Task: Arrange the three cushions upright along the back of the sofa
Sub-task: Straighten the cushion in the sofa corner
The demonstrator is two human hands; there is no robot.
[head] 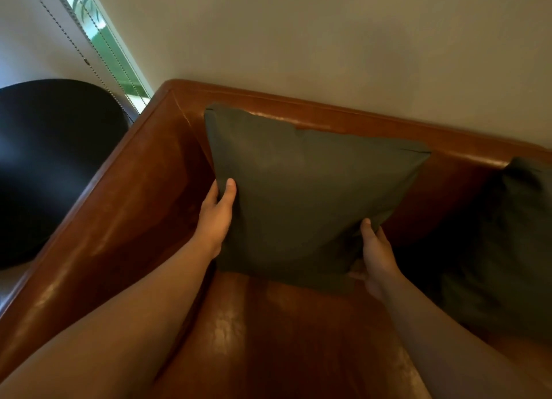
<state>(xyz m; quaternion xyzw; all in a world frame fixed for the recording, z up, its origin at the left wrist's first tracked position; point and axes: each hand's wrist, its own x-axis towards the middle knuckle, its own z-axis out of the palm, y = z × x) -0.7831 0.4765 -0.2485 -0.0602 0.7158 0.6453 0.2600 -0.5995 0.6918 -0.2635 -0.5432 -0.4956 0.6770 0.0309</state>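
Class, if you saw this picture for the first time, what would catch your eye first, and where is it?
A dark green cushion stands against the brown leather sofa back at centre, gripped at its sides by the left hand and right hand. Another dark cushion lies at the right edge.

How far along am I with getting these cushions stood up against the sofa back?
In hand: the left hand and right hand hold a green cushion upright against the sofa back near the corner. A second cushion sits at the right, its pose unclear. The third is out of view, so likely remaining.
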